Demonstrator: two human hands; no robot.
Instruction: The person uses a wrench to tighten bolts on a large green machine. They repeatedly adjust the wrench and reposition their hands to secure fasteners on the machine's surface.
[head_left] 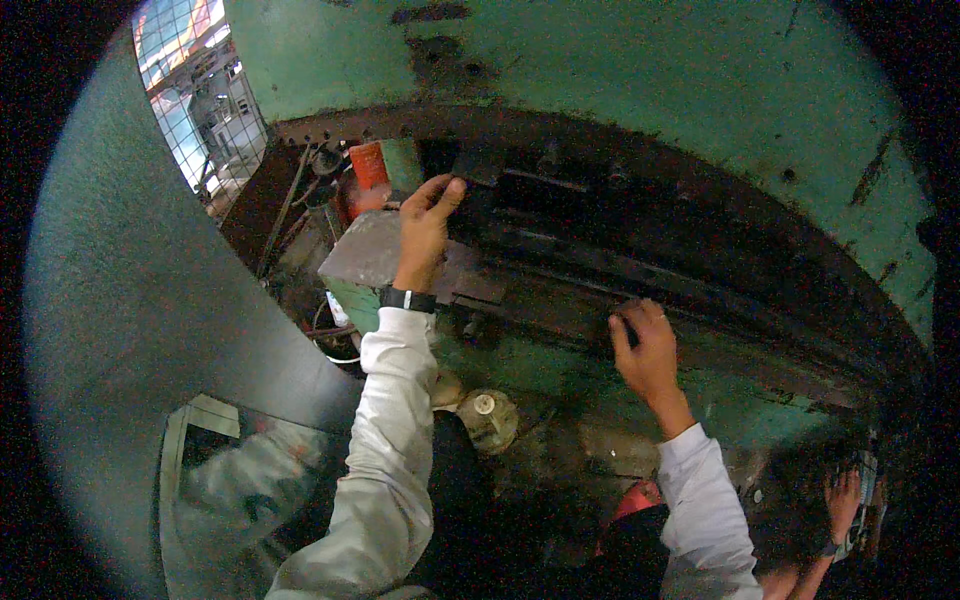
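Under the curved green frame of a large machine, a long dark metal bed (560, 312) runs from left to right. My left hand (425, 232) is at its left end, fingers curled and thumb close to them, beside a dark block in the shadow. Whatever those fingers grip is hidden. Farther right, at the bed's near edge, is my right hand (650, 352), its fingers bent toward the thumb. Something dark shows between them, too dim to name. Long dark metal bars (600, 262) lie along the bed behind both hands.
A worn metal block (368, 248) juts out by my left wrist, with an orange-red part (369, 166) behind it. Grey sheet metal (150, 300) curves along the left. Another person's hand (843, 497) is at the lower right. A round pale fitting (487, 420) sits below.
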